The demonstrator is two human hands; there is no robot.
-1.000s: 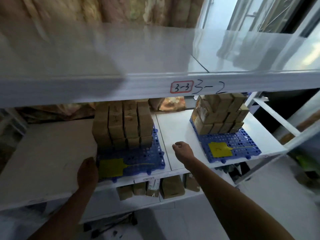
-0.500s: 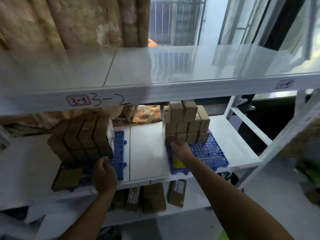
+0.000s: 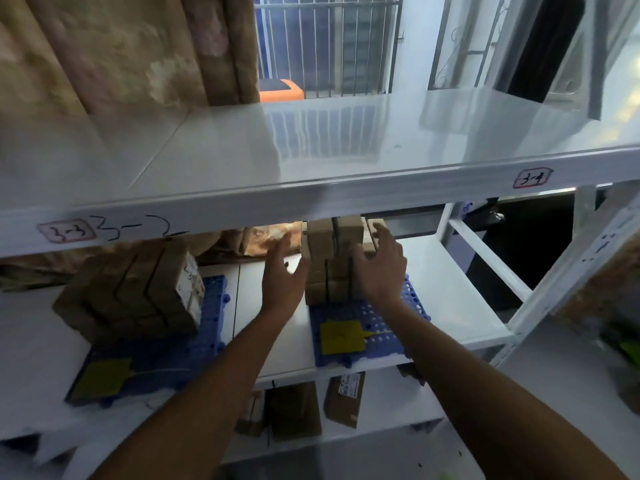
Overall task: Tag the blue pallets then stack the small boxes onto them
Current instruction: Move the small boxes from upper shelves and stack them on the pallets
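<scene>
white shelf [image 3: 450, 306] | both hands' fingers spread, flanking right box stack [image 3: 332, 261]

Two blue perforated pallets [image 3: 372, 315] [image 3: 152, 362] each carry a yellow tag [image 3: 341, 337] [image 3: 100, 379] and brown cardboard boxes [image 3: 330, 258] [image 3: 131, 289]; the shelf [image 3: 346, 147] is glossy white. The curtain [image 3: 114, 46] bears a faded tan floral pattern; an orange object [image 3: 281, 90] sits behind.

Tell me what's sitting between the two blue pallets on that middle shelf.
In the head view, only bare white shelf lies between the left pallet and the right pallet; the left hand and its forearm pass above that stretch.
</scene>
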